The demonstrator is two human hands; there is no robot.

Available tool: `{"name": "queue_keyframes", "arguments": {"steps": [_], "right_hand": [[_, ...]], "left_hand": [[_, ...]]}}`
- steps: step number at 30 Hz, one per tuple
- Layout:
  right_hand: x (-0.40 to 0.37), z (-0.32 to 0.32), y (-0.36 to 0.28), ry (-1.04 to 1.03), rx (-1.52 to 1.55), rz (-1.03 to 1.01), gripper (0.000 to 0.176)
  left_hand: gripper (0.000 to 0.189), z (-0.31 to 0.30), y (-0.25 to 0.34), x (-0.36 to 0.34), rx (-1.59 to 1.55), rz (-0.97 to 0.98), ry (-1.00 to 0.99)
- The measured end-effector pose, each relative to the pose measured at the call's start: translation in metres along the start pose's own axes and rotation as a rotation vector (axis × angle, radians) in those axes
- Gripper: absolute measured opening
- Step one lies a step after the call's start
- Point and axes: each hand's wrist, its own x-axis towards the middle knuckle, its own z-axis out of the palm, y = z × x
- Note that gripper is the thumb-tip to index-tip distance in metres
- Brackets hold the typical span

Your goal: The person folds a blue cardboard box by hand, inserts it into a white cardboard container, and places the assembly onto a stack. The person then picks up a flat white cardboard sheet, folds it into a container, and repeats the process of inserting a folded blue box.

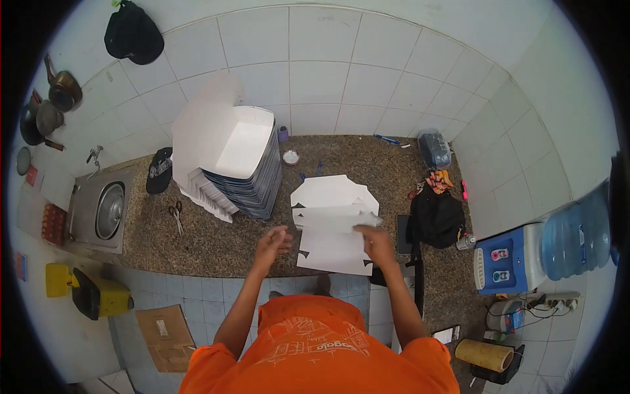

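On my feed, the speckled brown desk point(335, 152) carries a pale cut sheet point(333, 249) near its front edge. To the left I can make out a tall stack of nested trays point(256, 141), white inside, then scissors point(177, 213) and a dark cap point(159, 172). A blue pen point(387, 139) lies toward the back. On the right sit a clear container point(434, 150) (its contents are unclear to me) and a black bag point(438, 220).

I count two caps point(134, 33), one upper left, one lower on the counter point(315, 152); one stack of card trays point(252, 187) left of centre; one pair of scissors point(176, 213); one water dispenser point(518, 246), right, with two taps point(500, 254).
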Motion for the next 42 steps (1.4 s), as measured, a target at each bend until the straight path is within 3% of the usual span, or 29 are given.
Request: {"name": "queue_keyframes", "arguments": {"steps": [1, 2, 3, 5, 7, 9, 11, 12, 13, 15, 17, 19, 20, 21, 23, 24, 25, 26, 27, 29, 31, 33, 34, 38, 40, 42], "right_hand": [[-0.006, -0.013, -0.016, 0.230, -0.093, -0.172, 0.032], [-0.011, -0.021, -0.028, 0.459, -0.183, -0.343, 0.032], [-0.022, -0.018, -0.040, 0.456, -0.185, -0.341, 0.032], [-0.055, 0.002, -0.056, 0.254, -0.364, -0.430, 0.027], [-0.072, 0.008, -0.049, 0.230, -0.250, -0.402, 0.028], [-0.080, 0.022, -0.019, 0.207, -0.138, -0.375, 0.033], [-0.078, 0.047, 0.040, 0.639, 0.343, 0.347, 0.053], [-0.080, 0.016, 0.013, 0.340, 0.728, 0.749, 0.060], [-0.085, 0.017, 0.019, 0.351, 0.726, 0.751, 0.060], [-0.089, 0.029, 0.031, 0.297, 1.169, 0.496, 0.051], [-0.082, 0.013, 0.005, 0.605, 1.037, 0.333, 0.040], [-0.077, 0.000, -0.022, 0.653, 0.740, 0.295, 0.043], [-0.075, 0.002, -0.038, 0.517, 0.647, 0.260, 0.047], [-0.072, 0.006, -0.059, 0.383, 0.555, 0.226, 0.051], [-0.067, 0.001, -0.122, 0.273, 0.219, -0.245, 0.061], [-0.070, -0.003, -0.135, 0.279, 0.215, -0.242, 0.061], [-0.073, -0.006, -0.145, 0.301, -0.109, -0.179, 0.062], [-0.075, -0.007, -0.148, 0.315, -0.431, -0.112, 0.062], [-0.076, -0.005, -0.138, 0.314, -0.431, -0.109, 0.062], [-0.074, -0.001, -0.107, 0.592, -0.186, -0.189, 0.057], [-0.074, 0.001, -0.106, 0.693, -0.066, -0.239, 0.053], [-0.074, 0.002, -0.106, 0.912, 0.170, -0.338, 0.048], [-0.076, -0.002, -0.099, 0.798, -0.004, -0.372, 0.047], [-0.043, -0.029, -0.093, 0.802, -0.336, -0.270, 0.046], [-0.033, -0.034, -0.088, 0.831, -0.206, -0.269, 0.045], [-0.035, -0.037, -0.090, 0.828, 0.049, -0.277, 0.042]], "left_hand": [[0.044, 0.003, 0.015, 0.000, -0.007, 0.000, 0.002], [0.051, 0.005, 0.029, 0.001, -0.317, -0.132, -0.174], [0.058, 0.005, 0.037, 0.005, -0.623, -0.264, -0.354], [0.059, 0.004, 0.017, 0.029, -0.646, -0.345, -0.397], [0.063, 0.013, 0.010, 0.042, 0.113, -0.185, -0.288], [0.070, 0.029, 0.017, 0.024, 0.072, -0.142, -0.286], [0.068, 0.037, 0.020, 0.010, 0.067, -0.018, -0.461], [0.064, 0.041, 0.022, 0.003, 0.049, -0.025, -0.502], [0.064, 0.044, 0.016, 0.003, 0.049, -0.024, -0.514], [0.060, 0.046, 0.006, 0.010, -0.005, 0.018, -0.569], [0.058, 0.054, 0.015, 0.016, 0.113, 0.060, -0.551], [0.069, 0.075, 0.017, 0.015, 0.821, 0.564, -0.123], [0.082, 0.090, 0.009, 0.020, 0.678, 0.502, -0.236], [0.082, 0.108, 0.011, 0.014, 0.681, 0.503, -0.243], [0.072, 0.139, 0.031, -0.013, 0.210, 0.290, -0.398], [0.054, 0.146, 0.060, -0.019, -0.004, 0.107, -0.422], [0.037, 0.147, 0.064, -0.009, -0.126, 0.053, -0.277], [0.034, 0.143, 0.067, -0.004, -0.171, 0.079, -0.259], [0.031, 0.141, 0.072, -0.002, -0.216, 0.103, -0.239], [0.027, 0.146, 0.082, -0.005, -0.280, 0.088, -0.249], [0.020, 0.150, 0.078, -0.005, -0.564, -0.045, -0.314], [0.015, 0.162, 0.073, -0.003, -0.564, -0.028, -0.274], [0.015, 0.168, 0.069, -0.002, -0.555, 0.001, -0.234], [0.014, 0.187, 0.058, -0.009, -0.525, 0.038, -0.267], [0.019, 0.195, 0.055, -0.009, -0.534, 0.149, -0.375], [0.021, 0.195, 0.062, -0.003, -0.522, 0.124, -0.383]]}}
